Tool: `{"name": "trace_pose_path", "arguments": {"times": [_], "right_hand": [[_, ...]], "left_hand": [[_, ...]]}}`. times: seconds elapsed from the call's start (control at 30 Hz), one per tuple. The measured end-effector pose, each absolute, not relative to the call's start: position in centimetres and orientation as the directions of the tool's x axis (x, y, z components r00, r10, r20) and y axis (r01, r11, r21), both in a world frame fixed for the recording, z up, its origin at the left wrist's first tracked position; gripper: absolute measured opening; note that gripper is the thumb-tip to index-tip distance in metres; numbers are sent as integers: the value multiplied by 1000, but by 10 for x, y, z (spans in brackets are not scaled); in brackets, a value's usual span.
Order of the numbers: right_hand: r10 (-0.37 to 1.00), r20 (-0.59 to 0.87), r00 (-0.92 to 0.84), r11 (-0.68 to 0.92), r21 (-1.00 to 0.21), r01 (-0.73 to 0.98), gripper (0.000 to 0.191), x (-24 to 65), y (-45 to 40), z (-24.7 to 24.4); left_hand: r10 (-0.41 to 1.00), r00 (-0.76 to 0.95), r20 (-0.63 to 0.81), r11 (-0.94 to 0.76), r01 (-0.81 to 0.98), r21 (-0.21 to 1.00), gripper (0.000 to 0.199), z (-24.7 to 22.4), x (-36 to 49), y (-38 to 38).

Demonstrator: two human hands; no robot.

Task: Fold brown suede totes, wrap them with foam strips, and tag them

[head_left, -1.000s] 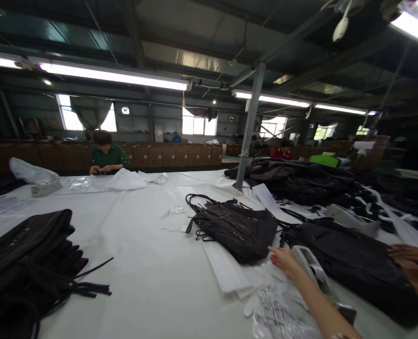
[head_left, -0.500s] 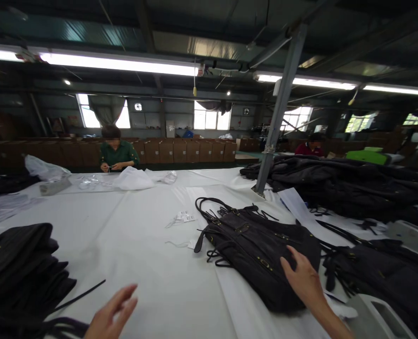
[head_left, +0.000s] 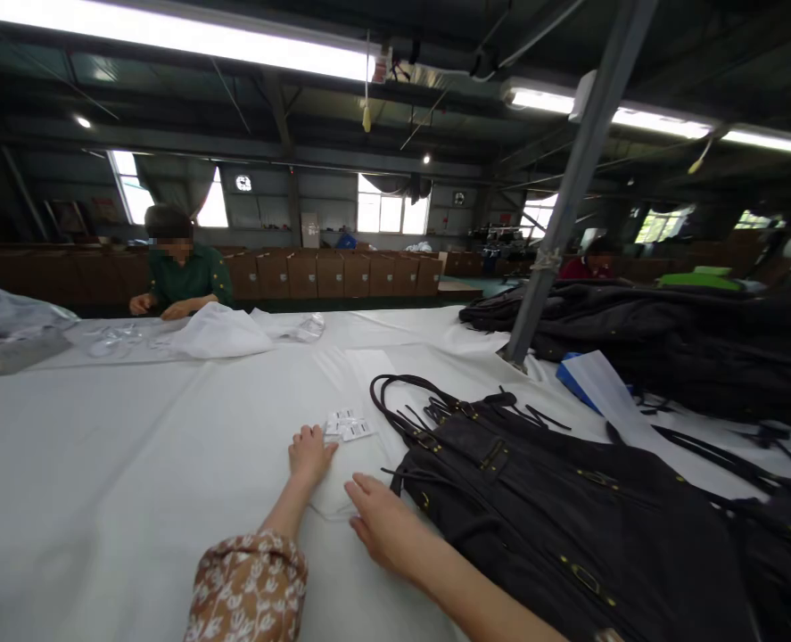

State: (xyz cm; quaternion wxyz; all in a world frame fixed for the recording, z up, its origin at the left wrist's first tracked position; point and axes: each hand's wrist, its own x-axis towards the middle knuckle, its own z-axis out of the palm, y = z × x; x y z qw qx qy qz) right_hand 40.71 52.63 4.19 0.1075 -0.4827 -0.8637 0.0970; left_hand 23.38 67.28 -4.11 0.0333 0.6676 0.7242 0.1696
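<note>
A black bag [head_left: 522, 499] with looped handles and gold-coloured fittings lies flat on the white-covered table [head_left: 168, 464]. Small white printed tags [head_left: 355, 430] rest on the cover to the left of its handles. My left hand [head_left: 310, 456] is at the left edge of the tags, its fingers bent and pressed close; what they hold, if anything, is too small to make out. Beside the bag's left edge, my right hand [head_left: 385, 522] hovers over a thin string, fingers apart and nothing in them.
A grey post [head_left: 569, 196] rises at the right, beside a large heap of black items [head_left: 689, 348]. Clear plastic [head_left: 221, 332] lies along the far edge. Across the table a person in green [head_left: 185, 275] works; another in red sits farther right.
My left hand has moved forward and right to the tags. My right hand has left the bag's surface and come leftward. The view has shifted, and the black stack at left is out of sight.
</note>
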Motion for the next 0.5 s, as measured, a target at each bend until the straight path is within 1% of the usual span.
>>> {"name": "trace_pose_path", "arguments": {"times": [0.07, 0.1, 0.13, 0.2, 0.27, 0.37, 0.4, 0.43, 0.47, 0.5], "right_hand": [[893, 40, -448, 449, -141, 882, 21, 394, 550, 17], [908, 19, -420, 419, -114, 901, 14, 390, 556, 5], [916, 10, -401, 400, -108, 910, 11, 387, 559, -5], [918, 22, -396, 396, -106, 912, 18, 385, 559, -20], [904, 72, -422, 427, -99, 899, 22, 386, 554, -27], [881, 163, -445, 463, -96, 881, 21, 388, 548, -26], [879, 202, -433, 461, -118, 880, 19, 388, 547, -22], [880, 240, -410, 453, -168, 875, 17, 388, 547, -17], [885, 271, -378, 443, -247, 862, 15, 387, 547, -11], [892, 303, -335, 432, -354, 829, 13, 387, 547, -4]], "left_hand": [[975, -122, 184, 72, 963, 260, 33, -51, 231, 676], [976, -112, 187, 64, 967, 246, 28, -53, 228, 677], [978, -91, 188, 46, 971, 235, 26, -54, 226, 678], [982, -33, 185, -8, 976, 216, 25, -52, 223, 679], [985, 17, 174, -54, 976, 209, 28, -48, 223, 678], [989, 57, 138, -87, 971, 224, 31, -41, 225, 674], [990, 62, 123, -90, 968, 236, 31, -39, 225, 673], [992, 65, 109, -90, 964, 250, 30, -38, 223, 671], [993, 67, 96, -90, 960, 265, 28, -37, 221, 669], [994, 70, 84, -91, 955, 281, 27, -36, 218, 668]]}}
